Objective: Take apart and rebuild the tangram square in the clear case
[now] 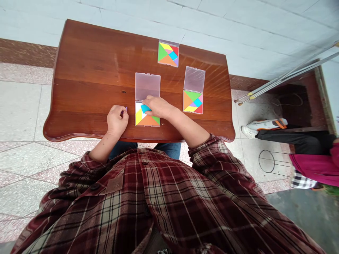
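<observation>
A tangram box (147, 86) lies in front of me with its clear lid folded back. Yellow (138, 116), orange (147, 121) and green (156, 121) tangram pieces lie in its tray, and part of the white bottom shows. Over that tray my right hand (156, 106) pinches a blue tangram piece (145, 108), partly covered by the fingers. To the left of the box, just above the table, my left hand (117, 119) is closed on a purple tangram piece (126, 109), of which only a small edge shows.
Two more tangram boxes with filled trays lie on the wooden table (87, 81): one at the back (168, 53), one open on the right (193, 101). A white wall (119, 17) stands behind. At far right a person (312, 162) sits beside leaning poles (280, 77).
</observation>
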### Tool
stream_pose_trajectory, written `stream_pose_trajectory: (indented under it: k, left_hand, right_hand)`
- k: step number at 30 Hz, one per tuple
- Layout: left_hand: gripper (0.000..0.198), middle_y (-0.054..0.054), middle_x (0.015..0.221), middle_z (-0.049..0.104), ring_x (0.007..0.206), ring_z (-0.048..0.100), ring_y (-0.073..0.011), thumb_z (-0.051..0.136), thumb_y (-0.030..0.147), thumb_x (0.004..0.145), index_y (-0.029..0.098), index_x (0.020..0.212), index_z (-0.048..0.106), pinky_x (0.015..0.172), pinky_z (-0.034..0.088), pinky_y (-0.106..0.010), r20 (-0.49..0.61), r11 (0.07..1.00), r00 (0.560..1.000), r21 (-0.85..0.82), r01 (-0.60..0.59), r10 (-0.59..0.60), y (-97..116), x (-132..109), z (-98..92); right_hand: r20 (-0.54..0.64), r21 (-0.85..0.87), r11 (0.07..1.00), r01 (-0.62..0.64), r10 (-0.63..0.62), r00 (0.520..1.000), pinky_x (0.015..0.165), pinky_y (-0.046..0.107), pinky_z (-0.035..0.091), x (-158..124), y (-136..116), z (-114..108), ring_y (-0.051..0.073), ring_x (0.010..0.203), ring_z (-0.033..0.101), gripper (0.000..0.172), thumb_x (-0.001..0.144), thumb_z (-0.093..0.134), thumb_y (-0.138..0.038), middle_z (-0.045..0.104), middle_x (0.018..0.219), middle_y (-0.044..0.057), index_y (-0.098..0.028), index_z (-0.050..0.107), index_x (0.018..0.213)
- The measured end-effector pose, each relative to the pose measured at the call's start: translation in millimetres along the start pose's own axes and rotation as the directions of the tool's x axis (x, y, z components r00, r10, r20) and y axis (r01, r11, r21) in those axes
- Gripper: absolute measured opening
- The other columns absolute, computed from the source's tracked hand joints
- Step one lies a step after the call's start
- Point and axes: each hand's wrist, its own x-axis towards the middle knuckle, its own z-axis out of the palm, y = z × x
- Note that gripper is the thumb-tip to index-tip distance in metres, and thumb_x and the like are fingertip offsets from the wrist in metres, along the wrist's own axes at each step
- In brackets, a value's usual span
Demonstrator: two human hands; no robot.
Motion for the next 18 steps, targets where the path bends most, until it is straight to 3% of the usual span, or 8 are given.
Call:
stream_pose_trajectory:
  k: [10,18]
  left_hand:
    - [0.011,-0.003,0.080,0.062,0.080,0.059,-0.0183,0.054,0.013,0.080,0.021,0.073,0.055,0.078,0.047,-0.032,0.002,1.000,1.000,0.009,0.003,-0.003,0.5,-0.4,-0.2]
    - [0.010,-0.002,0.079,0.061,0.080,0.058,-0.0166,0.054,0.013,0.080,0.020,0.072,0.055,0.078,0.046,-0.029,0.009,1.000,1.000,0.023,0.014,-0.014,-0.7,0.1,-0.3]
  right_hand:
    - [-0.062,-0.008,1.000,-0.029,0.028,0.998,0.074,0.034,0.035,-2.6,0.9,-2.7,0.024,0.090,0.053,0.032,0.090,0.054,-0.028,0.059,0.113,0.015,-0.011,0.059,0.116]
    - [-0.076,-0.028,0.999,0.032,-0.034,0.996,0.075,0.035,0.036,2.2,-4.7,5.3,0.025,0.091,0.054,0.030,0.090,0.054,-0.028,0.060,0.111,0.015,-0.011,0.061,0.113]
